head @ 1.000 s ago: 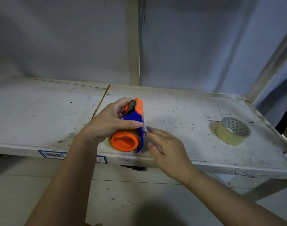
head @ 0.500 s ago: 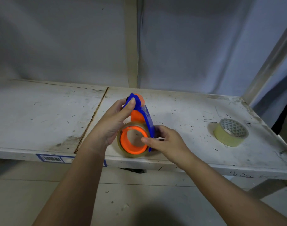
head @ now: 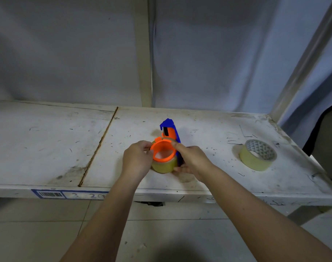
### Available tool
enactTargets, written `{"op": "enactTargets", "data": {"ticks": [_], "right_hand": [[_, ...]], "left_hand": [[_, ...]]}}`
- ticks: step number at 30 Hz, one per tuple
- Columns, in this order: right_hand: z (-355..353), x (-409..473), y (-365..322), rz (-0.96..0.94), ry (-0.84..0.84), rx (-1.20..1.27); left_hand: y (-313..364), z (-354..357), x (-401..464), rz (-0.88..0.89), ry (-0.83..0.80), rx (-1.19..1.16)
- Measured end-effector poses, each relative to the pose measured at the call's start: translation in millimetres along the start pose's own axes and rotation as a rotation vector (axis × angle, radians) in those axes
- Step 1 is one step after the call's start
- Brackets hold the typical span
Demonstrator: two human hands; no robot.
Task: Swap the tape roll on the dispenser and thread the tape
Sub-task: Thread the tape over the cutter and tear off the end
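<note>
The scene was dim and cool-toned, lit softly from above and in front. The grey-blue fabric backdrop (head: 218, 53) showed gentle folds of shade and no glare. The scuffed white worktable (head: 48, 148) was the brightest surface, evenly lit. A faint shadow lay left of the yellowish tape roll with a patterned core (head: 257, 155). A dark shadow pooled on the tiled floor (head: 170, 250) at the bottom edge. Wide-angle distortion bent the pale metal post (head: 308, 53) at the right. Focus was slightly soft throughout.

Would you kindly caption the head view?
Both hands, left and right, grip the blue-and-orange plastic tape dispenser on the white shelf.
</note>
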State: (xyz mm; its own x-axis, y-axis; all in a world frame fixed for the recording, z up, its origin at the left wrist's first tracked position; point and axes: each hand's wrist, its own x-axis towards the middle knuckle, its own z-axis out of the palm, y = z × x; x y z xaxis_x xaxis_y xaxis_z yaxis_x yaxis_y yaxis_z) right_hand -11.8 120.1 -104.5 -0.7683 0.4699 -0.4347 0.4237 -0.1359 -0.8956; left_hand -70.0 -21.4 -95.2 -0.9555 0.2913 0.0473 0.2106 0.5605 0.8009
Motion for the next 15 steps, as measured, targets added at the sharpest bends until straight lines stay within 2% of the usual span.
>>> {"op": "enactTargets", "data": {"ticks": [2, 6, 8, 15], "right_hand": [[-0.1, 2.7, 0.5, -0.033, 0.049, -0.098], [-2.9, 3.9, 3.4, -0.198, 0.188, -0.55], [-4.1, 5.0, 5.3, -0.246, 0.23, -0.693], [-2.5, 5.3, 11.0, -0.286, 0.268, -0.835]], "left_hand": [[-1.1, 3.8, 1.3, 0.004, 0.007, 0.012], [0.2, 9.2, 0.1, 0.028, 0.015, 0.04], [1.5, 11.4, -0.9, 0.039, 0.018, 0.065], [1.6, 13.8, -5.0, 0.043, 0.02, 0.071]]}}
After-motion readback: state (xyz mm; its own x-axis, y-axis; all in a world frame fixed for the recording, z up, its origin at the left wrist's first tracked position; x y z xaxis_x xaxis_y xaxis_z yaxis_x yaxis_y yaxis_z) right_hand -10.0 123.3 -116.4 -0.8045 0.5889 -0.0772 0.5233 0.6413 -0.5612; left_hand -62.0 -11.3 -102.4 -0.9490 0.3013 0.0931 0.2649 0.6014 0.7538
